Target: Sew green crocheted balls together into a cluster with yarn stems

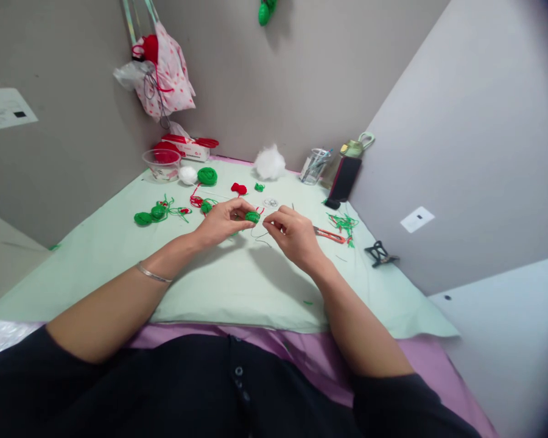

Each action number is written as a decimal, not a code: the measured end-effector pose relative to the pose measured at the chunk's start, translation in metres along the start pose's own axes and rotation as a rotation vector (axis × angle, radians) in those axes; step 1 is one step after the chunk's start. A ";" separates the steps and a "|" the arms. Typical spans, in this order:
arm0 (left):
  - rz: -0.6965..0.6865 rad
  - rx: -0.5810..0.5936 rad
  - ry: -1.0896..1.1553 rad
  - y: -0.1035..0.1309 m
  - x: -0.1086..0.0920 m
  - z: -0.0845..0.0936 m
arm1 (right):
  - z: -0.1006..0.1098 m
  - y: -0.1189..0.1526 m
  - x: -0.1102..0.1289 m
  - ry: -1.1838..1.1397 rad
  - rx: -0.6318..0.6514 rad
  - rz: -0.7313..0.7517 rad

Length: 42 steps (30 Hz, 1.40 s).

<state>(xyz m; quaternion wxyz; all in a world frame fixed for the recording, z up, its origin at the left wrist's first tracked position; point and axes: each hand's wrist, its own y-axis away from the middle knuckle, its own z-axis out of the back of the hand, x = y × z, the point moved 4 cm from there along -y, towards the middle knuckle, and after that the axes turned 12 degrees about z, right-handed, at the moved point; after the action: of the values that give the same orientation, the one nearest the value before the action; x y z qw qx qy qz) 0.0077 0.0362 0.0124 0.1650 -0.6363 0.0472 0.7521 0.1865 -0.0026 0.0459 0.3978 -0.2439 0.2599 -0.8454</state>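
Note:
Between the thumb and fingers of my left hand sits a small green crocheted piece, with a bit of red yarn at its right end. My right hand is closed in a pinch just to the right of that piece. What its fingertips grip is too small to make out. A dark thread hangs loosely between the hands, above the pale green table cover. Behind my hands lie a red crocheted bow and a small green piece.
Left are green crocheted pieces, a green yarn ball, a white ball and a plastic tub. White stuffing, a pen cup and a phone stand behind. Right lie orange-handled snips, yarn scraps and a black claw clip.

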 end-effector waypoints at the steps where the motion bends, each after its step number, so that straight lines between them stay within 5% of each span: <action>1: -0.002 0.002 -0.009 0.000 0.001 0.000 | 0.000 0.000 0.000 -0.001 0.008 0.000; 10: -0.034 -0.028 -0.120 0.002 -0.003 -0.001 | -0.009 0.002 -0.005 -0.044 0.055 -0.068; 21: 0.085 0.034 0.059 0.005 -0.011 0.001 | -0.005 -0.001 -0.017 -0.669 -0.021 -0.333; 42: 0.053 0.111 0.116 0.002 -0.012 0.006 | -0.003 -0.001 -0.014 -0.814 -0.041 -0.442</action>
<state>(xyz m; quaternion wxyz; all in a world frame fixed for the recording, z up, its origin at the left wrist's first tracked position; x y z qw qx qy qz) 0.0032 0.0332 0.0252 0.1770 -0.6672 0.1149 0.7143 0.1921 0.0103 0.0415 0.2728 -0.6134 0.0409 -0.7400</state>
